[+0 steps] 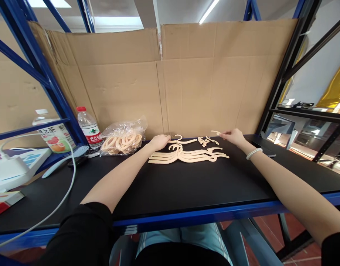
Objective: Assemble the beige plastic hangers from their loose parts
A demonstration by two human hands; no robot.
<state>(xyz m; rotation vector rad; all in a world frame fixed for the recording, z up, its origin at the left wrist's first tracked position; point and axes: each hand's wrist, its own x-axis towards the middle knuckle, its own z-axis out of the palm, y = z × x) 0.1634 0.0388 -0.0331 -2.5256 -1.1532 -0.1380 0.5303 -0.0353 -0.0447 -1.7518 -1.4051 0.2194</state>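
My left hand (pixel 159 142) is closed on the left end of a cream plastic hanger (pixel 188 142) at the back of the black table. This hanger's hook points up, toward the cardboard. In my right hand (pixel 234 137) a small cream plastic piece (pixel 216 132) is pinched between thumb and fingers, its free end pointing left. A small heap of similar cream pieces (pixel 204 142) lies between my hands. Nearer to me is a row of overlapping cream hangers (pixel 170 157), with curved pieces at their right ends.
A clear bag of cream rings (pixel 122 142) and a red-capped water bottle (pixel 88 127) stand at the back left. Further left are a drink bottle (pixel 56 136), a light blue paddle-shaped object (pixel 64 160) and a white cable (pixel 71 184). Cardboard (pixel 186 85) walls the back.
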